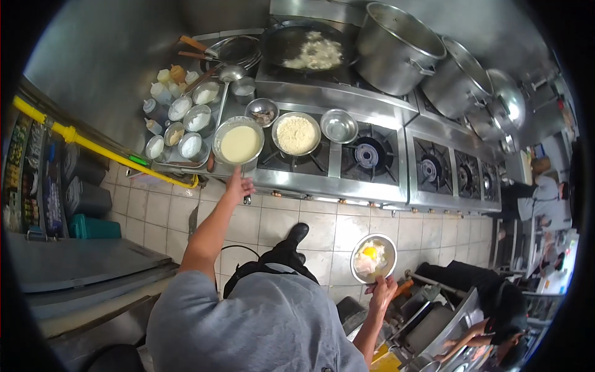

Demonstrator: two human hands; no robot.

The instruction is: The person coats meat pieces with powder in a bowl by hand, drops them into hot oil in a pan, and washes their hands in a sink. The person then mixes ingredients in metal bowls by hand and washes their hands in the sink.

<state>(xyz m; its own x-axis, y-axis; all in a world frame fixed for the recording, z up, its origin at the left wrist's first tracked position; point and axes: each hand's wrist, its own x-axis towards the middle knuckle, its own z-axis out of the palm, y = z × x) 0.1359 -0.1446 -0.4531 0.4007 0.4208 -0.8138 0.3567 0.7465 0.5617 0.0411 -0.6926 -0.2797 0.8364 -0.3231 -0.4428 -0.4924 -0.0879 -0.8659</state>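
Observation:
A metal bowl (374,258) with an egg yolk and pale pieces in it is held out over the floor at the right by my right hand (383,289), whose fingers are wrapped round its near rim. My left hand (238,186) is at the stove's front edge with fingers apart, just below a bowl of cream-coloured batter (238,144); contact with that bowl cannot be made out. Right of the batter stand a bowl of pale crumbs (297,134), a small bowl with dark pieces (262,113) and a shiny metal bowl (339,126).
Behind the bowls, a wok (282,53) holds frying pieces in oil, beside large pots (396,53). Powder bowls (191,146) and squeeze bottles (161,93) stand at left. A yellow pipe (93,142) runs there. Two other people work at right.

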